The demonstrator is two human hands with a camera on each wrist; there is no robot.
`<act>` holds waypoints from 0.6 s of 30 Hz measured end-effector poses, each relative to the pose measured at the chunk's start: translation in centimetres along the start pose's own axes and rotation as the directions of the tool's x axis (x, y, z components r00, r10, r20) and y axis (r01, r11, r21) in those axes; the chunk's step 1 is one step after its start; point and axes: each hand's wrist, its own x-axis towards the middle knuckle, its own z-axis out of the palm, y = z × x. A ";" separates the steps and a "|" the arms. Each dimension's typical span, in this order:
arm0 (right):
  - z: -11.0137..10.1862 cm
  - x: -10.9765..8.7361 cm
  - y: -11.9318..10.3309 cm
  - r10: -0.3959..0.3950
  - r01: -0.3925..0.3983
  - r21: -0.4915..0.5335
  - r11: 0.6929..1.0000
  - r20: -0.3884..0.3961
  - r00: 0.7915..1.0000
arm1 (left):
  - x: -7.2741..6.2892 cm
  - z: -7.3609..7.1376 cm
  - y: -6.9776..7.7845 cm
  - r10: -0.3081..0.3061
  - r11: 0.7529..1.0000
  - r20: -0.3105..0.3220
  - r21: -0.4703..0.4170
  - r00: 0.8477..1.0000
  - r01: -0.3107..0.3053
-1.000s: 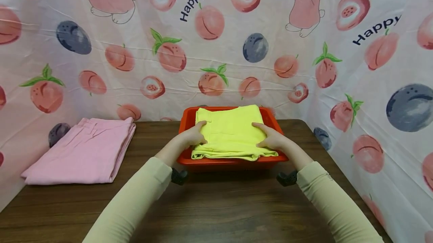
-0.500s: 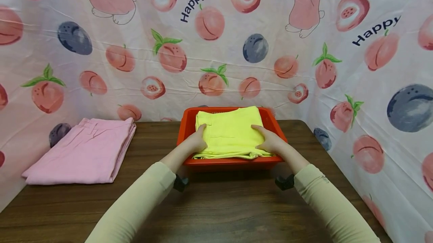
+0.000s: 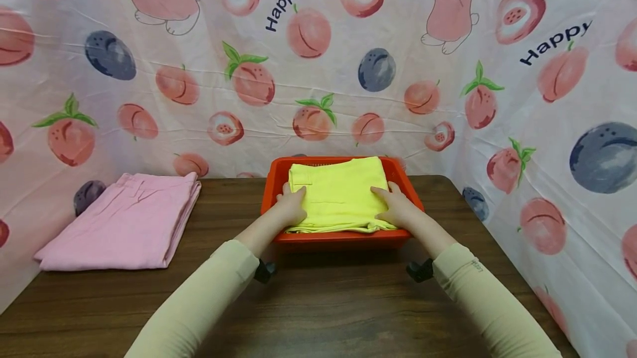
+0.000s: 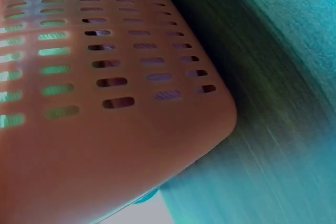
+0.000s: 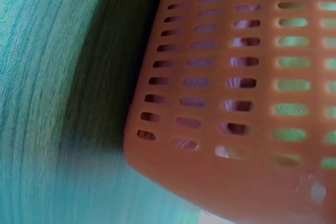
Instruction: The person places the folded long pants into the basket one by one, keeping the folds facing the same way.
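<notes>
Folded yellow trousers (image 3: 343,195) lie in a red plastic basket (image 3: 338,239) in the head view. My left hand (image 3: 287,208) is at their left edge, thumb over the cloth and fingers inside the basket's left side. At the right edge, my right hand (image 3: 400,208) has its fingers spread and touching the cloth. Both wrist views face the slotted wall of the basket (image 4: 131,145), with neither hand in sight. Through the slots, greenish cloth (image 5: 291,85) shows above purplish cloth (image 5: 197,82).
Folded pink trousers (image 3: 116,228) lie at the left of the dark wooden table (image 3: 338,308). A fruit-printed curtain (image 3: 328,92) stands behind the table and along its sides. The basket is near the table's back edge.
The yellow trousers have settled slightly lower into the basket. My left hand has slid toward their left side, and its fingers have loosened and spread; the right hand's fingers have spread as well.
</notes>
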 end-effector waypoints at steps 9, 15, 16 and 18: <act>-0.6 -1.4 0.3 -0.209 0.205 -0.044 0.978 -0.089 0.974 | -0.6 -0.1 0.2 0.218 0.964 -0.045 0.164 0.975 -0.208; -1.5 -2.0 0.5 -0.148 0.148 0.008 0.989 0.038 0.988 | -1.1 -0.6 0.3 0.210 0.951 0.049 0.221 0.976 -0.216; -1.5 -2.0 0.5 -0.145 0.146 -0.001 0.989 0.058 0.988 | -1.1 -0.6 0.3 0.198 0.953 0.064 0.219 0.978 -0.208; -1.6 -1.9 0.5 -0.144 0.147 -0.037 0.988 0.090 0.986 | -1.1 -0.6 0.4 0.171 0.959 0.096 0.212 0.981 -0.188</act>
